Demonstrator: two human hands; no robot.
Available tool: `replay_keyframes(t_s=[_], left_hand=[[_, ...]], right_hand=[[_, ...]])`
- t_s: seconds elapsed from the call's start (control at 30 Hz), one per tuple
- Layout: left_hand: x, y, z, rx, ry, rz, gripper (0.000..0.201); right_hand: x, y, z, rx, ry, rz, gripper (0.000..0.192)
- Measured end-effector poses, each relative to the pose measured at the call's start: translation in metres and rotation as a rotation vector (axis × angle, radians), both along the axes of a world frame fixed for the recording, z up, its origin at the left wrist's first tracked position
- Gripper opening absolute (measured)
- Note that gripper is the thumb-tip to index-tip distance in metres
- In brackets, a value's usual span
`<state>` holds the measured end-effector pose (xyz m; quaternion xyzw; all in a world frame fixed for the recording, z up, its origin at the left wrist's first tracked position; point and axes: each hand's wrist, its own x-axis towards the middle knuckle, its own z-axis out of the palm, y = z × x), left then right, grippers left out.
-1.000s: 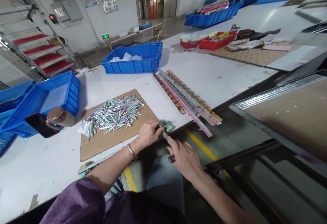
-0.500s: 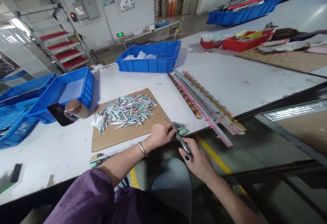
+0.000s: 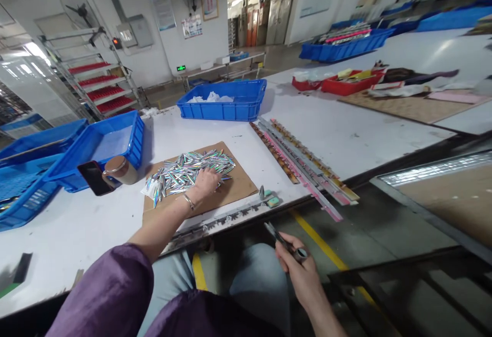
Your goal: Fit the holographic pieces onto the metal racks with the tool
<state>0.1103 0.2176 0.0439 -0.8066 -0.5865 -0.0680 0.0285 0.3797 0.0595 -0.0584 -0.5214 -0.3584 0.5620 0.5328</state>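
On the tabletop [image 3: 115,214], cardboard [image 3: 244,182] bears the silver pieces [image 3: 179,165]. The left hand [image 3: 208,182] has left the metal strip [image 3: 230,217] for this heap, apparently pausing work there; its fingers curl onto the pieces, any grip hidden. The right hand [image 3: 303,268], closed round a dark tool [image 3: 283,241], has drawn back.

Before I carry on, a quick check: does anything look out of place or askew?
Several long strips jut past the edge of the white table, near ends over the floor, where they might get knocked. Nothing else clearly stands out.
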Motion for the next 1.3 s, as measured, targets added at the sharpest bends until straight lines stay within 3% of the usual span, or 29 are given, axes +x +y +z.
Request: replay_keyframes(t_s=[0.13, 0.3, 0.43, 0.6, 0.8, 0.93, 1.0, 1.07, 1.13, 1.23, 1.3], left_hand=[[-0.015, 0.01, -0.004, 0.007, 0.223, -0.085, 0.019], [-0.029, 0.012, -0.013, 0.04, 0.173, -0.213, 0.02], [-0.037, 0.013, -0.012, 0.134, 0.057, -0.189, 0.025], [-0.025, 0.006, -0.005, -0.026, 0.123, -0.235, 0.023], [-0.012, 0.006, -0.003, -0.098, 0.179, -0.206, 0.018], [-0.017, 0.001, -0.007, 0.054, -0.116, -0.205, 0.016], [-0.019, -0.004, -0.01, 0.159, -0.313, -0.124, 0.016], [-0.019, -0.011, -0.013, 0.152, -0.404, -0.012, 0.015], [-0.016, -0.017, -0.013, 0.059, -0.335, 0.051, 0.014], [-0.007, -0.027, -0.008, -0.012, -0.143, 0.007, 0.017], [0.004, -0.035, -0.005, -0.014, -0.136, -0.01, 0.018]], right_hand=[[-0.015, -0.014, -0.011, -0.01, 0.007, -0.011, 0.059], [-0.02, -0.018, -0.013, 0.012, -0.026, 0.019, 0.06], [-0.02, -0.016, -0.008, 0.026, -0.035, 0.012, 0.061], [-0.026, -0.016, -0.006, 0.027, -0.029, 0.021, 0.06], [-0.029, -0.023, -0.015, -0.015, -0.022, 0.016, 0.064], [-0.025, -0.027, -0.017, -0.005, -0.053, 0.008, 0.061], [-0.025, -0.028, -0.015, 0.014, -0.047, -0.004, 0.057], [-0.027, -0.025, -0.011, 0.039, -0.01, -0.024, 0.052], [-0.032, -0.02, -0.007, 0.059, 0.047, -0.032, 0.049], [-0.038, -0.008, 0.0, 0.079, 0.082, -0.004, 0.048], [-0.041, 0.0, 0.003, 0.101, 0.011, 0.028, 0.05]])
